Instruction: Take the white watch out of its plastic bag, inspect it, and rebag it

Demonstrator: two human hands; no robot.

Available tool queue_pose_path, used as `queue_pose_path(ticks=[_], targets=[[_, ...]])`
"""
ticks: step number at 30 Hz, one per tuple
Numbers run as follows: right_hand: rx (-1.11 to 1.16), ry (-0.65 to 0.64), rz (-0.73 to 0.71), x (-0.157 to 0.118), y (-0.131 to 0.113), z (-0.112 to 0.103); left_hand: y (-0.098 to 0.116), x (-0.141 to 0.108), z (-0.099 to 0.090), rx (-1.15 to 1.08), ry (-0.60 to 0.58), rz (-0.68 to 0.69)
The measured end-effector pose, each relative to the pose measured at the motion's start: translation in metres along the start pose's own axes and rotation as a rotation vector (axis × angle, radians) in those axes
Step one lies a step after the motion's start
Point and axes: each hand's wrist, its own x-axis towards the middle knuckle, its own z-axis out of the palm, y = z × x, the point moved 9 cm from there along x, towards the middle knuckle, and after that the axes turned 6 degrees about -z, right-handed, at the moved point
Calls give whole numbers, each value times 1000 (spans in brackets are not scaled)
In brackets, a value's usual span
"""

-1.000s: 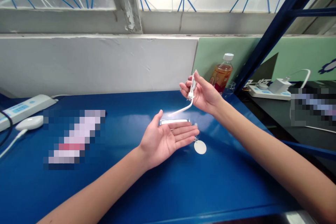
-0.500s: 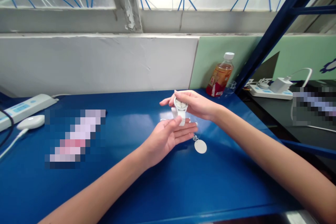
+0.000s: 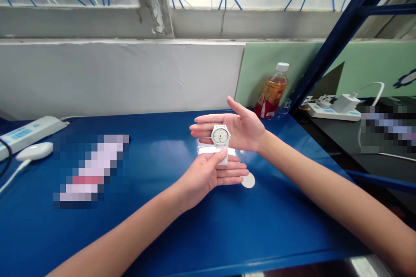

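A white wristwatch (image 3: 220, 135) with a round, pale dial is held face up over the blue table. My left hand (image 3: 212, 175) pinches its strap between thumb and fingers, palm upward. Just behind the watch, my right hand (image 3: 235, 130) is open, thumb raised and fingers stretched out to the left. Its fingers lie behind or against the watch case; whether they touch cannot be made out. Below the hands, a round white tag (image 3: 248, 180) rests on the table, partly covered by my left fingertips. A clear and white wrapper (image 3: 203, 150) shows behind my left hand.
On the blue table (image 3: 156, 229) a blurred-out flat object (image 3: 97, 166) lies left of my hands. Farther left are a white power strip (image 3: 32, 134) and a white cabled device (image 3: 35, 151). A drink bottle (image 3: 272, 91) stands at the back right, beside a blue frame post (image 3: 328, 52).
My right hand has let go of the watch and opened, thumb up and palm showing. The watch has shifted slightly down and left in my left hand, which now partly covers the round tag.
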Motion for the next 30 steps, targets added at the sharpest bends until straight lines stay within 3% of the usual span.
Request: queue_pose_path(ticks=[30], targets=[[-62, 18, -13, 1, 4, 1, -2, 0, -2, -21, 22, -13]])
